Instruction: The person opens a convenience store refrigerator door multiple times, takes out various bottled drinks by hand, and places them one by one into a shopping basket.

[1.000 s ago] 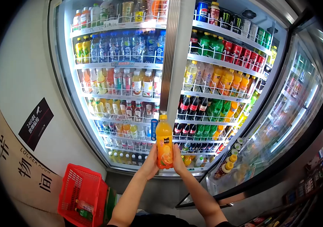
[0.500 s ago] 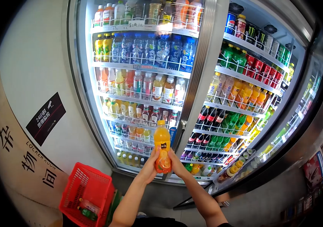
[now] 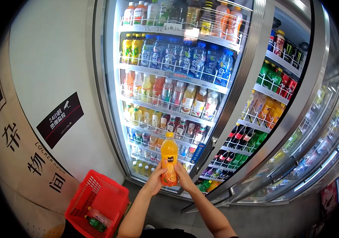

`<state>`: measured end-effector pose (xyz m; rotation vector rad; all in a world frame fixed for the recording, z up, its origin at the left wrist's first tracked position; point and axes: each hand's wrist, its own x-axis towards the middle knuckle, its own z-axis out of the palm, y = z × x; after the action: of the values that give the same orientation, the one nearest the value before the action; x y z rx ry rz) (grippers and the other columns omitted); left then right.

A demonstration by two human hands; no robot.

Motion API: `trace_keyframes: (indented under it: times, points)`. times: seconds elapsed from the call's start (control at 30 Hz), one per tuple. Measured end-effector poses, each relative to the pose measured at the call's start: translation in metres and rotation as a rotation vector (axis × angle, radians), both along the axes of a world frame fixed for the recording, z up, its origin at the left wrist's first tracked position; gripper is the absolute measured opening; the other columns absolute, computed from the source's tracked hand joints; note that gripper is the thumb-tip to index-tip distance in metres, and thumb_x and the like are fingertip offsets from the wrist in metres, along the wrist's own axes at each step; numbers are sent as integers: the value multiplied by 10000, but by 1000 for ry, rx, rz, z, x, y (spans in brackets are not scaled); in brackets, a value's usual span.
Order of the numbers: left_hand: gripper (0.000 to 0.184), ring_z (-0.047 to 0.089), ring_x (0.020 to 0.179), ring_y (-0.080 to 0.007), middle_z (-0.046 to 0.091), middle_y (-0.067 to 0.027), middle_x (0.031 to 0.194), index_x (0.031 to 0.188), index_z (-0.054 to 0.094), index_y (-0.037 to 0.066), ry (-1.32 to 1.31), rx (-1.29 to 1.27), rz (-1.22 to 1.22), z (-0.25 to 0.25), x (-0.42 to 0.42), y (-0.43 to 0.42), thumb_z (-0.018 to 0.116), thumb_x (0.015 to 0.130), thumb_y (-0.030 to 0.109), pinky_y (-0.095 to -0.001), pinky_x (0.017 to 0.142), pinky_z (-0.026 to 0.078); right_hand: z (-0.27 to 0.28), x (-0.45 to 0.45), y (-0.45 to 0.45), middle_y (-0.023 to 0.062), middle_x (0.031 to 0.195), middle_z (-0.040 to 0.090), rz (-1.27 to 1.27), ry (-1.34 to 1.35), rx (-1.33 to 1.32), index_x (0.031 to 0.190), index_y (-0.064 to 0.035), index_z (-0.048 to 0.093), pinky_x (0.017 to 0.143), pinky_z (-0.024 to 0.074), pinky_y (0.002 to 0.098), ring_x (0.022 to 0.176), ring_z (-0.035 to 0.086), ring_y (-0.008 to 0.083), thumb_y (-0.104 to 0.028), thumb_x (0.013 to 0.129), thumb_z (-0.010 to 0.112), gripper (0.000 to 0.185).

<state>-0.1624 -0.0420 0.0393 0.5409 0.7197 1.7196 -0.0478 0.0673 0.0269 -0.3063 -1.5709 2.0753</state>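
An orange juice bottle (image 3: 170, 152) with a yellow cap stands upright between my two hands, low in the middle of the head view. My left hand (image 3: 153, 182) wraps its lower left side, and my right hand (image 3: 183, 179) grips the lower right side. The fingers behind the bottle are partly hidden. Below left, a red plastic basket (image 3: 121, 194) holds a green bottle (image 3: 95, 224) and a clear bottle with a pinkish label (image 3: 100, 216), both lying on its bottom.
A glass-fronted drinks cooler (image 3: 233, 115) stands ahead, its shelves full of bottles. To the right, a cooler door (image 3: 292, 131) stands partly open before more shelves of drinks. A pale wall with a black sign (image 3: 60, 120) is on the left, above grey floor (image 3: 177, 212).
The right cooler door has swung further closed, covering more of the right shelves. My view has turned slightly left. Both hands still hold the juice bottle.
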Motion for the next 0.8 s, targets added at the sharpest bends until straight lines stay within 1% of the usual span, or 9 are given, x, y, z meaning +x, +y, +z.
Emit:
trace_keyframes:
  times: [0.1,0.17,0.2,0.3,0.33,0.4,0.57,0.67,0.8]
  points:
    - [625,450,1331,-198,421,-70,1465,1544,235,94,3,5,48,-8,-18,-8,488,975,156,-363,1088,388,-3,-20,-4,70,1386,480,46,16,-48,1487,-19,329,1060,363,281,1255,458,136,-307,1065,417,518]
    - [622,460,1320,-197,429,-74,1455,1539,243,89,25,13,87,-15,-29,-14,490,971,147,-358,1082,394,-7,-34,-7,70,1365,501,46,-4,57,1465,-14,365,1054,364,281,1245,465,137,-289,1065,415,488]
    - [619,470,1309,-196,437,-78,1445,1535,250,83,46,23,114,-18,-35,-17,491,967,138,-353,1076,399,-15,-43,-7,70,1341,521,26,-32,47,1443,-10,401,1048,367,281,1231,475,140,-276,1063,421,464]
    - [586,489,1286,-190,472,-86,1405,1510,300,57,44,23,185,-24,-48,-29,511,967,116,-337,1064,409,-32,-66,-8,75,1373,506,112,-30,101,1474,-23,365,1042,387,294,1238,488,156,-335,1050,449,533]
    - [586,489,1286,-190,472,-86,1405,1510,300,57,43,18,216,-27,-53,-32,511,967,116,-337,1064,409,-24,-72,-13,75,1358,515,121,-35,111,1460,-20,385,1038,392,293,1231,491,151,-321,1052,448,511]
    - [550,503,1271,-188,501,-92,1374,1478,351,31,59,-11,302,-34,-61,-40,543,969,113,-324,1055,417,-25,-88,-15,75,1348,519,188,-40,132,1449,-18,399,1036,392,290,1225,493,147,-313,1053,446,496]
    - [547,507,1268,-174,514,-93,1371,1457,376,20,61,-36,586,-36,-62,-62,592,969,138,-315,1054,417,-37,-127,-23,66,1297,548,416,-63,102,1419,-11,433,1009,405,278,1177,517,139,-308,1050,454,474]
    - [559,517,1251,-162,531,-94,1349,1444,380,18,71,-115,738,-52,-59,-79,624,960,156,-306,1046,424,-42,-137,-33,73,1207,590,443,-72,189,1367,12,472,917,465,265,1073,566,113,-236,1041,494,410]
    - [532,503,1269,-173,520,-81,1361,1437,393,32,22,-144,893,-67,-41,-102,602,961,145,-328,1075,390,-64,-149,-51,76,1223,591,641,-122,152,1377,12,463,893,483,258,1065,581,114,-221,1032,520,420]
